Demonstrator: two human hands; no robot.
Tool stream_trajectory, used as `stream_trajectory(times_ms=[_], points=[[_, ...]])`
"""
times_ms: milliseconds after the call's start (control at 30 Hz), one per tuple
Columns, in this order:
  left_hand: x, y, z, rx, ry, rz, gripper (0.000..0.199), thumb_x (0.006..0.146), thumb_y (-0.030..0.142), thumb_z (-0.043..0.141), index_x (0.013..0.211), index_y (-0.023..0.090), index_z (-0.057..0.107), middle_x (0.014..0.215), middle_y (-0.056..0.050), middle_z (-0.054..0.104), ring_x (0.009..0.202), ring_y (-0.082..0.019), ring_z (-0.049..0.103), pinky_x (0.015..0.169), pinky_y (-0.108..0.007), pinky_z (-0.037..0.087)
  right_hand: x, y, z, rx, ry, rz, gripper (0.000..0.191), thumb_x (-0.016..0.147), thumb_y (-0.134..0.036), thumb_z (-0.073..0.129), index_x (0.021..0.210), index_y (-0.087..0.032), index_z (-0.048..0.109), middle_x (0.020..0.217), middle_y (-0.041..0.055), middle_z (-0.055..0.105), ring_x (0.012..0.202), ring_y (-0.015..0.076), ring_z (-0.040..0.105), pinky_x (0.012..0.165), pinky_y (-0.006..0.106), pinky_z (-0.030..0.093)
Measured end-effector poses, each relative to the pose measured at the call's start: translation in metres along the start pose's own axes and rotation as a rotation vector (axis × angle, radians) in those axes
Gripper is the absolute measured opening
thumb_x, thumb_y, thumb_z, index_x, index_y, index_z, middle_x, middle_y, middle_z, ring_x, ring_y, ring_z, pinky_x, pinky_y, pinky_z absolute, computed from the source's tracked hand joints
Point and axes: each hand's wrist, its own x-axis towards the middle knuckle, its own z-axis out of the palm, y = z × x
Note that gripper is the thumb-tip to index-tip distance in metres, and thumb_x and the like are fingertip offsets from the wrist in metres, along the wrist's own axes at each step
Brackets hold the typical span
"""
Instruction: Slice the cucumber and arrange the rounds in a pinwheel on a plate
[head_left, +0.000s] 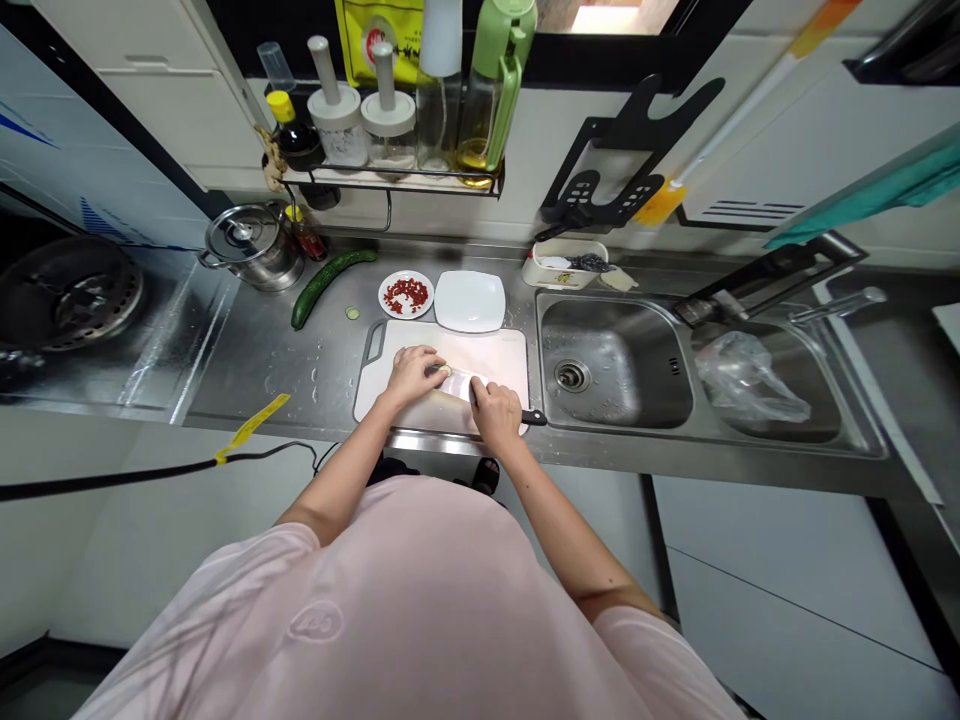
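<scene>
My right hand (496, 412) is closed around the black handle of a kitchen knife (535, 417), whose end sticks out to the right of my fist. Its blade lies low over the white cutting board (484, 345), partly lost in glare. On the board, my left hand (414, 374) has its fingers bent together, pinching a small pale piece of food (445, 371) beside the blade. What kind of food it is I cannot make out. Behind the board are a round plate of chopped red pieces (406, 295) and a white rectangular plate (470, 300).
Left of the board lie a cucumber (326, 285) and a cut cucumber end (352, 313). Farther left stand a lidded steel pot (251, 250) and a dark pan (67, 290). A double sink (611, 395) adjoins the board's right side. Above hangs a seasoning rack (397, 180).
</scene>
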Motion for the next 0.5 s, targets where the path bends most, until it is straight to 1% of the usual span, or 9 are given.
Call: stream_trajectory(times_ms=[133,167,233,333,400,433,500], points=[[0.003,0.000,0.002,-0.115,-0.017,0.002,0.014,0.075,0.032,0.063,0.084,0.023,0.068,0.100,-0.003,0.063,0.099,-0.020,0.055,0.093,-0.036,0.039,0.000,0.002,0.001,0.000,-0.030,-0.011,0.034,0.093,-0.024,0.037,0.124,-0.021,0.051,0.092,0.0104,0.060,0.083,0.0205,0.049,0.072,0.031,0.025],[0.004,-0.002,0.004,-0.162,-0.008,-0.017,0.013,0.074,0.030,0.063,0.082,0.022,0.067,0.097,-0.002,0.064,0.096,-0.019,0.056,0.090,-0.034,0.042,-0.001,0.002,0.001,0.000,-0.039,-0.010,0.034,0.093,-0.024,0.037,0.124,-0.021,0.051,0.093,0.0106,0.060,0.084,0.0205,0.049,0.072,0.031,0.025],[0.008,-0.010,0.009,-0.274,0.047,-0.109,0.012,0.073,0.029,0.062,0.081,0.020,0.066,0.088,-0.002,0.065,0.086,-0.017,0.059,0.080,-0.029,0.045,-0.001,0.005,0.002,0.000,-0.057,-0.003,0.034,0.093,-0.025,0.037,0.124,-0.020,0.050,0.094,0.0109,0.060,0.084,0.0204,0.049,0.073,0.030,0.026],[0.019,-0.037,0.017,-0.431,0.215,-0.356,0.017,0.074,0.030,0.060,0.084,0.017,0.064,0.073,-0.001,0.064,0.067,-0.013,0.058,0.065,-0.024,0.046,-0.004,0.010,0.003,-0.005,-0.078,0.015,0.034,0.092,-0.026,0.039,0.124,-0.020,0.051,0.094,0.0108,0.060,0.085,0.0205,0.051,0.073,0.030,0.027],[0.027,-0.059,0.020,-0.458,0.338,-0.472,0.018,0.072,0.028,0.061,0.084,0.016,0.064,0.074,-0.002,0.064,0.067,-0.012,0.059,0.065,-0.023,0.046,-0.005,0.014,0.004,-0.005,-0.089,0.030,0.035,0.090,-0.027,0.043,0.124,-0.020,0.051,0.095,0.0104,0.061,0.086,0.0206,0.051,0.073,0.030,0.027],[0.031,-0.071,0.021,-0.446,0.382,-0.521,0.018,0.071,0.028,0.061,0.084,0.016,0.065,0.074,-0.002,0.065,0.067,-0.012,0.059,0.065,-0.023,0.045,-0.006,0.015,0.005,-0.003,-0.092,0.038,0.035,0.089,-0.027,0.044,0.123,-0.021,0.051,0.095,0.0100,0.061,0.086,0.0207,0.052,0.073,0.030,0.027],[0.038,-0.090,0.022,-0.417,0.416,-0.597,0.018,0.070,0.026,0.061,0.084,0.016,0.065,0.074,-0.002,0.065,0.066,-0.012,0.059,0.065,-0.023,0.045,-0.007,0.017,0.007,0.005,-0.090,0.053,0.035,0.088,-0.028,0.047,0.123,-0.021,0.051,0.094,0.0090,0.061,0.086,0.0208,0.053,0.073,0.030,0.028]])
